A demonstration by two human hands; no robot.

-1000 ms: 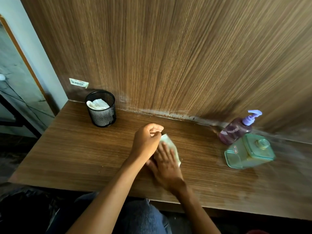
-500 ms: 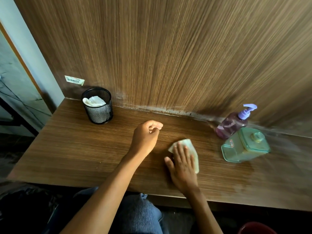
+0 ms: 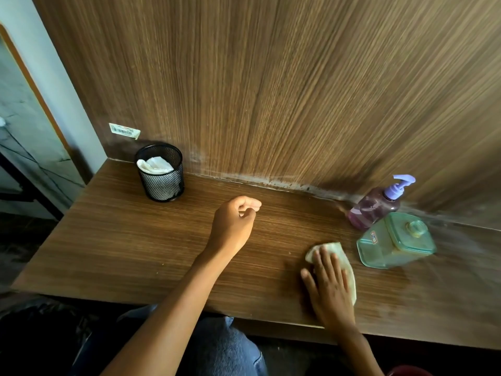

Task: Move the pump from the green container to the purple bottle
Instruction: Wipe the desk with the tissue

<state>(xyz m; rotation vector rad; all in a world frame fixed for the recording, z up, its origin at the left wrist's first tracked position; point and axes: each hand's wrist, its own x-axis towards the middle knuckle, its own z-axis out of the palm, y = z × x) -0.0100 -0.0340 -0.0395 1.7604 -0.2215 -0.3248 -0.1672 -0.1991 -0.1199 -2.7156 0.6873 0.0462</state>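
Observation:
The purple bottle [image 3: 371,210] stands at the back right of the table against the wooden wall, with a lilac pump [image 3: 398,187] sitting on its neck. Just in front of it is the green container [image 3: 393,245], closed by a green screw cap [image 3: 414,229]. My right hand [image 3: 329,289] lies flat, fingers spread, pressing a pale cloth [image 3: 337,249] onto the table just left of the green container. My left hand [image 3: 234,223] rests mid-table as a loose fist with nothing in it.
A black mesh cup [image 3: 161,180] with white tissue inside stands at the back left of the wooden table [image 3: 122,240]. A barcode sticker [image 3: 124,130] is on the wall above it. The table's front edge runs just above my lap.
My right hand has slid the cloth to the right, from beside my left hand to next to the green container. My left hand has stayed put.

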